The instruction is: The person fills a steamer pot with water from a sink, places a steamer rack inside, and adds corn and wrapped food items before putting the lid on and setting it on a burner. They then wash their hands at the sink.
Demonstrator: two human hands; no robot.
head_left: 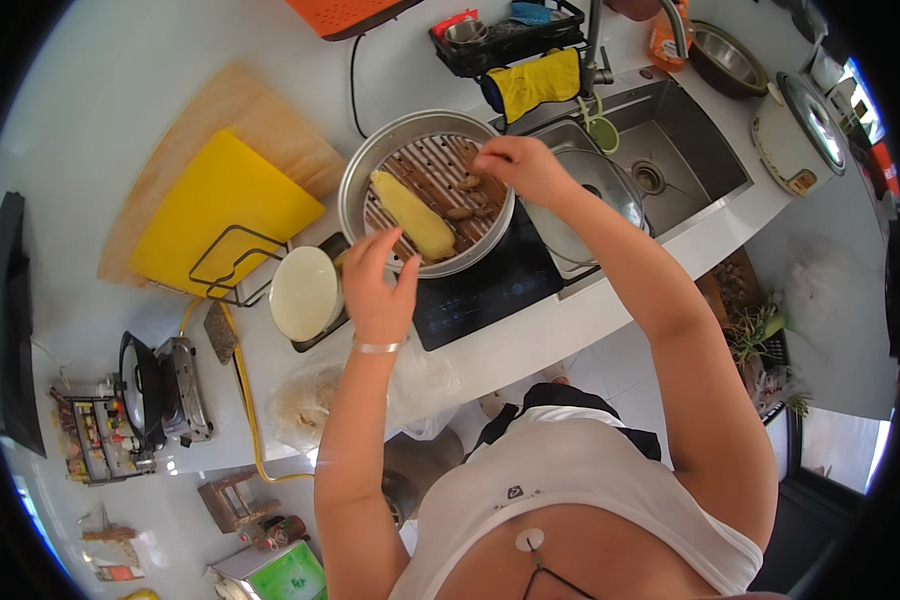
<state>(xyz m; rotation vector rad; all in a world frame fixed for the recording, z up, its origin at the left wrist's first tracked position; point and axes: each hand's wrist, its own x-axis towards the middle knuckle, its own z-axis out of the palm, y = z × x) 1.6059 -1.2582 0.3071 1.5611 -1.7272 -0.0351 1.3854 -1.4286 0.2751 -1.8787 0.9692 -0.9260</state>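
Observation:
A round metal steamer pot (353, 190) stands on the black induction cooktop (510, 285). Inside it is a steaming rack (440, 165) with an ear of corn (410, 215) lying on its left side. Several small brown pieces (459, 213) are scattered to the right of the corn. My left hand (382, 290), fingers spread, is at the pot's near left rim beside the corn's lower end, holding nothing that shows. Over the right rim, my right hand (525, 172) has its fingers pressed together in a pinch; whatever may be between them is hidden.
A pale bowl (305, 293) sits left of the pot, near a black wire rack (232, 262) with a yellow cutting board (220, 210). Right of the pot, a glass lid (590, 195) rests by the sink (705, 130). A rice cooker (795, 140) stands beyond.

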